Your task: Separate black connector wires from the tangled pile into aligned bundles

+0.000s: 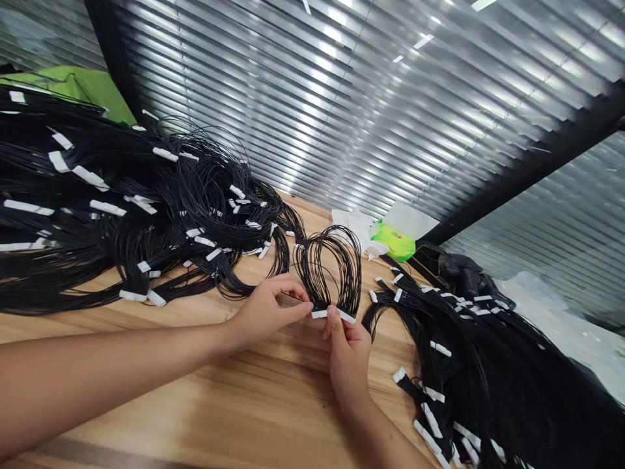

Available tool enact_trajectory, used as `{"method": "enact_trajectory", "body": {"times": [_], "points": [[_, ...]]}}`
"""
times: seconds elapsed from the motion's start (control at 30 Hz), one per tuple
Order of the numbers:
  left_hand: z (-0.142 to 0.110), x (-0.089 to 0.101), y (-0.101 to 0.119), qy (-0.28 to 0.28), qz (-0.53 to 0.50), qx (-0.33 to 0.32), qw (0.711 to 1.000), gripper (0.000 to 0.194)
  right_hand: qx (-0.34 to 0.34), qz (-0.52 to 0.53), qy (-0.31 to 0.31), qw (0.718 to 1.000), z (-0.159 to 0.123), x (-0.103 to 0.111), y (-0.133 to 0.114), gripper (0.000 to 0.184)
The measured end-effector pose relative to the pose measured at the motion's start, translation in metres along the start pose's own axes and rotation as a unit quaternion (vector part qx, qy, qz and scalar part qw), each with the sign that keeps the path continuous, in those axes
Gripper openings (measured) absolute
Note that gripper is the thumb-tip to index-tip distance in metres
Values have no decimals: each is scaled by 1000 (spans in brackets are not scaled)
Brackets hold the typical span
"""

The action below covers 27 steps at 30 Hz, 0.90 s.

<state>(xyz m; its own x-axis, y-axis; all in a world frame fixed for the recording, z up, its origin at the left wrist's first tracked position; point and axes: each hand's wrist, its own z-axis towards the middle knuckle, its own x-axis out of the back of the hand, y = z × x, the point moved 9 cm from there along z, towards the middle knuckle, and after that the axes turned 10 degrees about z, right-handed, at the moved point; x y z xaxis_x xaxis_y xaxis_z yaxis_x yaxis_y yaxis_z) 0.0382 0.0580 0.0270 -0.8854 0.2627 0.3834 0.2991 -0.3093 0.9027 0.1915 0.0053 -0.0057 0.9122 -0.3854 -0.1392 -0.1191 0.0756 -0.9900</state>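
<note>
A wire harness (352, 260) of thin black wires stands in a loop above the table, with a white connector strip (319, 314) at its lower end. My right hand (349, 355) pinches that strip between thumb and fingers, covering its middle. From the other side, my left hand (273, 303) has its thumb and forefinger closed together at the strip's left end, where the black wires enter. The fingertips hide exactly what they grip there.
A large heap of black wire harnesses (161, 189) with white connectors fills the left side. Another pile (488, 365) lies at the right. A green tissue pack (395, 242) sits at the back of the wooden table (234, 404), before a corrugated metal wall (293, 98).
</note>
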Motion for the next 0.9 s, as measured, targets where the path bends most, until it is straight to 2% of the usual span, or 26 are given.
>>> {"method": "enact_trajectory", "body": {"times": [0.4, 0.67, 0.83, 0.9], "points": [[-1, 5, 0, 33, -36, -26, 998, 13, -7, 2, -4, 1000, 1, -1, 1, 51], [1, 3, 1, 10, -29, -10, 999, 14, -3, -3, -3, 1000, 1, -2, -2, 51], [1, -6, -5, -38, -154, 21, 987, 14, 0, 1, -33, 999, -2, -7, 0, 50], [3, -6, -11, -27, -212, 38, 976, 12, -7, 12, -35, 999, -1, -7, 3, 49]]}}
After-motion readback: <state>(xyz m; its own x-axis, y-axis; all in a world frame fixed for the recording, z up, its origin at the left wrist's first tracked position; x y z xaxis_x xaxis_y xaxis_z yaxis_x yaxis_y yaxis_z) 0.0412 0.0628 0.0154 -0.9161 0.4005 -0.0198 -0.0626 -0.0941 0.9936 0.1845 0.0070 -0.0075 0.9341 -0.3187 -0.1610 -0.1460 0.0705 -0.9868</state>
